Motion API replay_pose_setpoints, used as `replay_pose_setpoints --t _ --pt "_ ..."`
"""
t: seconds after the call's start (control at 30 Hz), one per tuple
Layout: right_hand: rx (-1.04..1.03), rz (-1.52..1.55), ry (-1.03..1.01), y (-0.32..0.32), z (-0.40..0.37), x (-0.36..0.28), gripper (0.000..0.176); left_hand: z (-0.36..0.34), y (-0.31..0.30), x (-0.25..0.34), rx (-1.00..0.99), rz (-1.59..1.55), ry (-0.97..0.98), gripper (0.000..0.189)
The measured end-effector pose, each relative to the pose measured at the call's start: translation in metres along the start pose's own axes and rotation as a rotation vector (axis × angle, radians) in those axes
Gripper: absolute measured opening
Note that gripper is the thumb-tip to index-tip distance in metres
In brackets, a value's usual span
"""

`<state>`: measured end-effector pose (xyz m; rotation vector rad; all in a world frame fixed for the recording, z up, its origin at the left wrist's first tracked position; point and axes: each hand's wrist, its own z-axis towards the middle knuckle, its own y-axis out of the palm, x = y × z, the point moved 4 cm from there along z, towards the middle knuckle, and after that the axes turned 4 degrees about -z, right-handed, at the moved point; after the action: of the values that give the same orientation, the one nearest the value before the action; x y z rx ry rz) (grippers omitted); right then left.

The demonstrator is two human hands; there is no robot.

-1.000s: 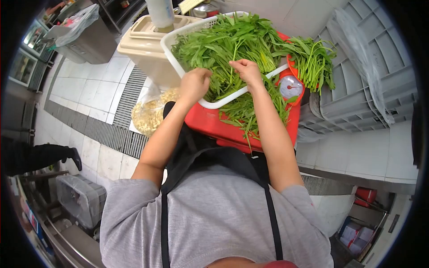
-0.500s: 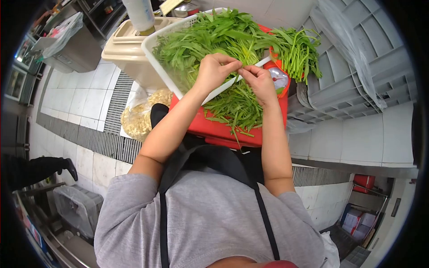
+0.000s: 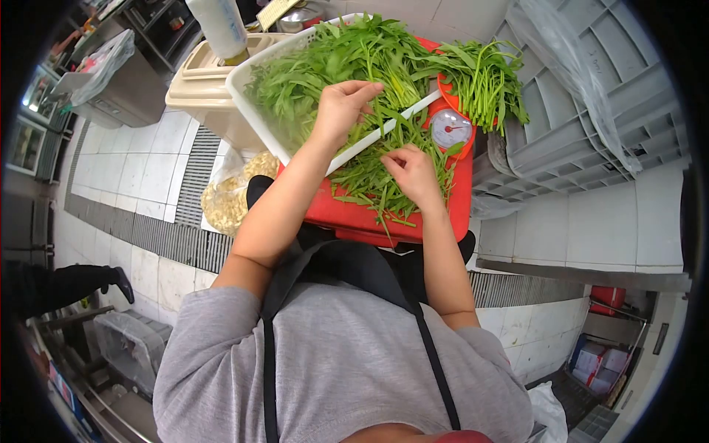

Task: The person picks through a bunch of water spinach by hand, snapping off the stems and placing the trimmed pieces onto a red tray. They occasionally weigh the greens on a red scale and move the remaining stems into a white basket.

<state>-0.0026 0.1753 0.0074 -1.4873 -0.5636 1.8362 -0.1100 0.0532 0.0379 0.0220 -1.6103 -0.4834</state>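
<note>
My left hand (image 3: pixel 344 111) hovers over a white plastic basket (image 3: pixel 260 131) heaped with long-leaved water spinach (image 3: pixel 332 63). Its thumb and fingertips are pressed together; anything between them is too small to make out. Lower and to the right, my right hand (image 3: pixel 413 176) is pinched just above a loose pile of leaves and stems (image 3: pixel 369 188) on a red surface (image 3: pixel 332 210). What its fingertips hold, if anything, I cannot make out. A bundle of water spinach with trimmed stems (image 3: pixel 484 85) rests on an orange dial scale (image 3: pixel 450 129) beside the basket.
Left of the basket stand a lidded beige bin (image 3: pixel 210 96), a bottle (image 3: pixel 219 29) and a bag of pale pieces (image 3: pixel 225 203). Grey plastic crates (image 3: pixel 576 111) line the right side. A person's leg (image 3: pixel 81 284) shows at far left, near a floor drain (image 3: pixel 148 229).
My hands were together over the basket's near edge and have parted. The right hand has dropped to the loose pile; the left has shifted slightly up and left.
</note>
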Motion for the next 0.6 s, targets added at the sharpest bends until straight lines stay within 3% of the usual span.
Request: replay_pose_setpoints --t 0.03,0.1,0.17,0.23,0.37,0.43,0.5,0.53,0.6 --pt "0.000 0.001 0.000 0.000 0.000 0.005 0.015 0.002 -0.003 -0.001 0.001 0.001 0.000 0.019" --pt "0.280 0.110 0.122 -0.013 0.001 0.013 0.016 0.003 -0.007 -0.004 0.009 0.032 -0.020 0.020" --pt "0.361 0.115 0.054 -0.025 0.010 0.003 0.018 0.000 -0.002 -0.008 -0.008 0.018 -0.039 0.019" --pt "0.322 0.211 -0.032 -0.027 0.019 -0.018 0.019 -0.003 0.006 -0.008 -0.029 -0.001 -0.050 0.019" --pt "0.331 0.090 -0.139 -0.012 0.019 -0.020 0.018 -0.006 0.011 -0.007 -0.032 -0.065 -0.077 0.018" --pt "0.301 0.096 -0.122 -0.011 0.006 -0.018 0.014 -0.005 0.003 -0.008 0.058 -0.047 -0.080 0.020" --pt "0.046 -0.265 -0.031 0.001 -0.008 0.004 0.011 0.000 -0.009 -0.005 0.036 -0.020 -0.105 0.020" --pt "-0.004 -0.307 0.018 0.005 -0.016 0.018 0.012 0.001 -0.013 -0.005 0.007 0.002 -0.131 0.021" --pt "0.051 -0.276 0.082 0.000 -0.026 0.034 0.015 -0.002 -0.014 -0.002 -0.039 -0.005 -0.166 0.022"
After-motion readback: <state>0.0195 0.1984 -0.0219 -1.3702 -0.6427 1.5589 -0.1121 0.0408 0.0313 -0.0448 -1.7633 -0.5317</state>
